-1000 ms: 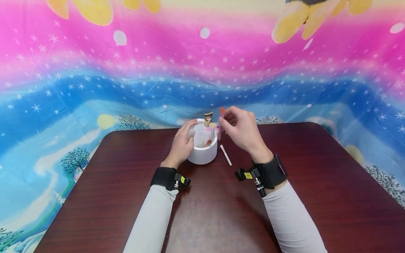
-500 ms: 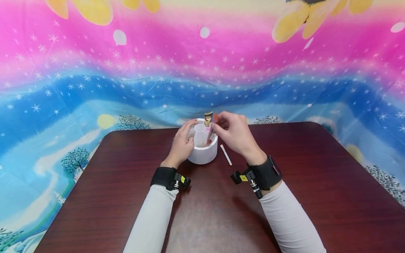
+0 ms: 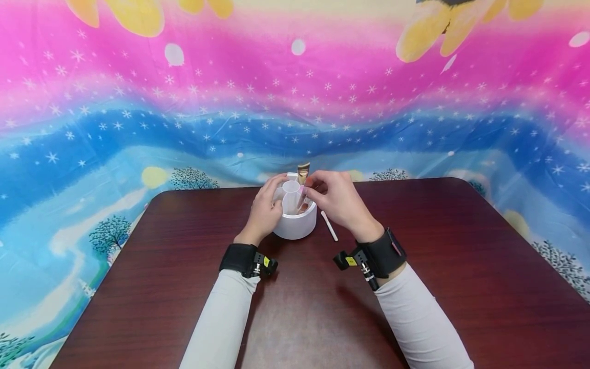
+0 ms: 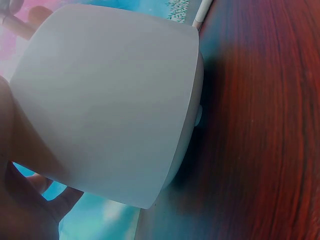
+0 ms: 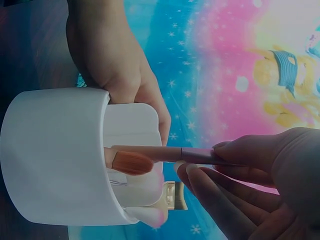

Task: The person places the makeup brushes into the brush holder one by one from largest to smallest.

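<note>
My left hand (image 3: 262, 212) grips the near left side of a round white divided makeup organizer (image 3: 295, 226) standing on the table. My right hand (image 3: 338, 197) pinches a slim makeup brush (image 5: 197, 155) by its upper part; its pinkish handle reaches down into a front right compartment. The held brush's head is hidden by my fingers. In the same compartment shows another brush (image 5: 132, 163) with reddish-brown bristles. A white brush with pink-tipped bristles (image 5: 150, 216) and a gold-capped tube (image 3: 302, 173) poke up behind. The left wrist view shows mostly the organizer's outer wall (image 4: 110, 100).
A thin white stick (image 3: 329, 226), perhaps a small brush, lies on the dark red-brown table (image 3: 295, 318) right of the organizer. Behind the table's far edge hangs a colourful printed cloth (image 3: 295, 102).
My right hand has moved left and down, bringing the brush from beside the organizer into its compartment, where it now sits lower. My left hand has stayed in place.
</note>
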A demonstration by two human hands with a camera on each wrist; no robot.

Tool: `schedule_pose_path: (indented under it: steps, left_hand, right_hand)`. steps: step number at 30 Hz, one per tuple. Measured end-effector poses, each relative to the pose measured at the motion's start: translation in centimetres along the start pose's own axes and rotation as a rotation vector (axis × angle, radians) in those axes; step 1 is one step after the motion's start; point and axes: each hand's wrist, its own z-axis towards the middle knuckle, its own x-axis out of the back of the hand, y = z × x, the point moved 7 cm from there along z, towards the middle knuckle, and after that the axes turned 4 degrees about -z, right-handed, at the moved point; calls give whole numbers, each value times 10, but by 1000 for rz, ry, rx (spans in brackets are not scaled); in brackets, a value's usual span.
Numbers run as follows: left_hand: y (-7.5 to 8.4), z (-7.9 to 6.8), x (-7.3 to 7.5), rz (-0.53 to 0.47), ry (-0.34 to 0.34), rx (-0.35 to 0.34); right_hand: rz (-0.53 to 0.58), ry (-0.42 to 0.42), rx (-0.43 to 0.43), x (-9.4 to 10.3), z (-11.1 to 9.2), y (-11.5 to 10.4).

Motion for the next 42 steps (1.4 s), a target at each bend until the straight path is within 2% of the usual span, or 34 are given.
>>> schedule_pose_path:
  steps: [18, 24, 28, 35, 38, 42]
  left_hand:
    - [-1, 0, 0, -5, -2, 7]
    - [-1, -1, 0, -1, -9, 21]
    - [-1, 0, 0, 1, -7, 19]
    - [0, 1, -1, -8, 1, 4]
    - [0, 1, 0, -6, 1, 2]
    - [-1, 1, 0, -3, 2, 7]
  right_hand:
    - [-20, -49, -28, -4, -1, 5]
    - [-55, -32, -44, 4, -1, 9]
    - [-84, 15, -47, 12, -1, 14]
    - [-90, 100, -149, 19, -1, 43]
    - [-102, 59, -203, 11, -2, 60]
    - [-147, -68, -272, -6, -4, 82]
